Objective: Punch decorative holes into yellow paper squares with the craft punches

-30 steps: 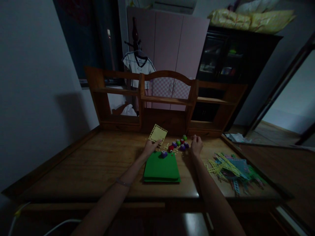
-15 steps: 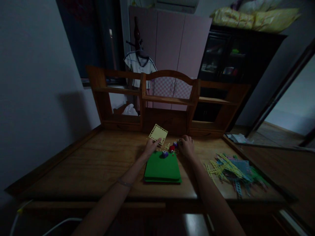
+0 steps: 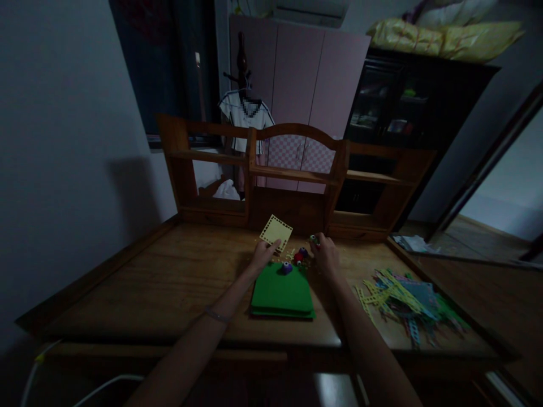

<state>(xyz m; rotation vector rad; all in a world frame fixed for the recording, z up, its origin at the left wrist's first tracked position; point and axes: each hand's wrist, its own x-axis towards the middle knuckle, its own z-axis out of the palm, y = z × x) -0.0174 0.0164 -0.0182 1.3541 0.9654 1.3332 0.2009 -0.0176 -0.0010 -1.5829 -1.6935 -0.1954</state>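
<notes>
A square sheet of yellow paper (image 3: 277,232), with small holes punched along its edges, is pinched by my left hand (image 3: 263,254) above the desk. My right hand (image 3: 327,254) grips a small green craft punch (image 3: 314,240) with a white top. Between the hands lie a red craft punch (image 3: 298,258) and a purple one (image 3: 302,252), with tiny yellow paper bits (image 3: 291,254) scattered round them. Another purple craft punch (image 3: 287,268) sits on the far edge of a stack of green sheets (image 3: 282,291), which lies in front of me.
A tangled heap of cut paper strips (image 3: 399,299), yellow, blue and green, lies on the right of the wooden desk (image 3: 169,282). A wooden shelf unit (image 3: 292,175) stands along the desk's back edge. A wall (image 3: 76,169) rises on the left.
My right hand has lifted slightly, and the green craft punch now shows in its fingers. The left hand keeps its hold on the paper. The whole view has shifted a little.
</notes>
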